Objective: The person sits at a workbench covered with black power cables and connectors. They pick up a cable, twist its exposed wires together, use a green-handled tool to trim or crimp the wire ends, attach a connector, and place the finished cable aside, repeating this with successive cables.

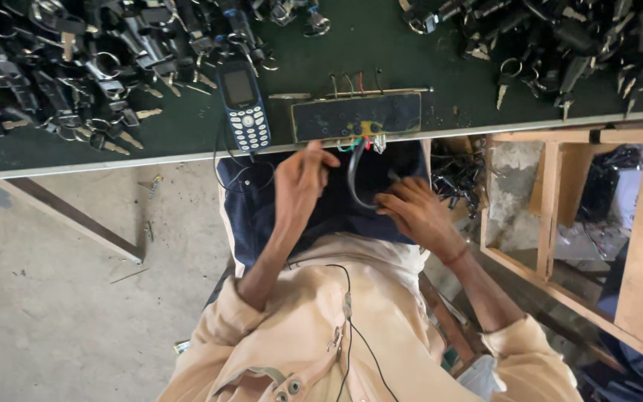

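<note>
In the middle of the frame, a black cable [354, 177] is being held by the fingers of the right hand [418, 216], while coloured wires [355, 143] under the dark board [356, 116] are being pinched by the left hand [301, 179]. The wiring seems unfinished; loose ends are left.

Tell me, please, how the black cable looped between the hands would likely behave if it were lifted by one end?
The black cable holds a smooth curve between the left hand and right hand, so it is probably springy rather than limp. It looks thin, so likely light. Its coloured wires near the test board may snag.
</note>
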